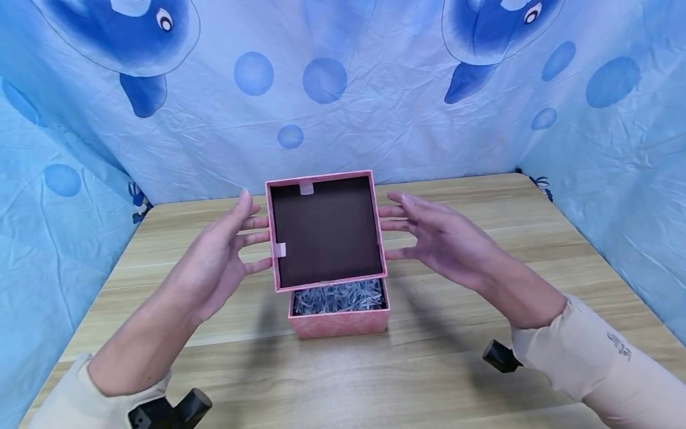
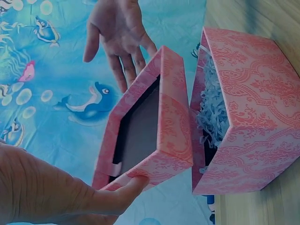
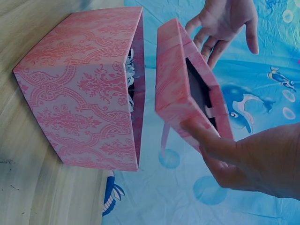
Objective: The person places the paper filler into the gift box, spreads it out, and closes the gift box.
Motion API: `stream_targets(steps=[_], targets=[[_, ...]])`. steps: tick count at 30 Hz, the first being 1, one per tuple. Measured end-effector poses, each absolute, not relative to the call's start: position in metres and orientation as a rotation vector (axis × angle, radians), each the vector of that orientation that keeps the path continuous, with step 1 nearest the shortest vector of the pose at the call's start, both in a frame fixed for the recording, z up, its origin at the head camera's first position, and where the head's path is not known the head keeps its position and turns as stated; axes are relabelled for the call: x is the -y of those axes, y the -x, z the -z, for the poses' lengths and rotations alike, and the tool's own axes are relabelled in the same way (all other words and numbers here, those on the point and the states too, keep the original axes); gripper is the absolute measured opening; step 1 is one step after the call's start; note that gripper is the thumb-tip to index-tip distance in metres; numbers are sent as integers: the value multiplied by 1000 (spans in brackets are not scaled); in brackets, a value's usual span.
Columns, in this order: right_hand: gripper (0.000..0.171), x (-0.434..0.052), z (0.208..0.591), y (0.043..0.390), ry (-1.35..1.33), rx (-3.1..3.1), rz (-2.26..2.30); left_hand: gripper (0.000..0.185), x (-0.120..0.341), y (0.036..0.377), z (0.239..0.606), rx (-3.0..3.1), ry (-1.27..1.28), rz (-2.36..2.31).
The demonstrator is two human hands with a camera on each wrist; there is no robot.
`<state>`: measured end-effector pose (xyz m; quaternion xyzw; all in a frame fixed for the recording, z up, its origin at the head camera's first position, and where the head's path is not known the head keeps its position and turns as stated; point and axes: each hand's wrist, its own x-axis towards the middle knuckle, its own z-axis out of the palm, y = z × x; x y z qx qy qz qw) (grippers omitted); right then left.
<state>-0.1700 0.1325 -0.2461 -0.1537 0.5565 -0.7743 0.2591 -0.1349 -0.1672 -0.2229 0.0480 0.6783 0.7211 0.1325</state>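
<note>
A wooden table [image 1: 482, 369] stands in a corner hung with a blue cloth [image 1: 375, 107] printed with dolphins and bubbles, and nothing else lies on the boards near the work. Near the middle of the table sits a pink patterned box [image 1: 339, 322], open at the top, with pale shredded paper [image 1: 337, 296] showing inside it. Over the box, tipped up so its dark brown inside faces the person, is the lid [image 1: 324, 229]; its lower edge hangs just above the box's back rim, and from the wrist views there is a gap between the two. Small tabs of tape show on the lid's inner wall. The left hand [image 1: 222, 256] is at the lid's left side with its fingers straight and spread, the tips touching the edge; the left wrist view shows a fingertip [image 2: 133, 183] pressed against the lid's corner. The right hand [image 1: 445, 238] mirrors it on the right side, fingers long and loosely spread, tips at the lid's wall, a fingertip [image 3: 190, 125] on its edge in the right wrist view. The lid hides most of the filling and the back of the box. A dark strap mount shows below each sleeve, cut off by the frame.
</note>
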Motion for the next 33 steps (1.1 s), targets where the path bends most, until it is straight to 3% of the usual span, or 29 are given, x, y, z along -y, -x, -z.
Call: stream_targets(steps=[13,20,33], targets=[[47,-123,244,168,475,-1610,2174,59,154,127,219,-2127,-223,-2072],[14,-112,246,166,511,-1717,2329,48,149,124,220,-2178,-294,-2158],[18,-104,239,160,508,-1925,2391,39,149,121,220,-2291,-291,-2195]])
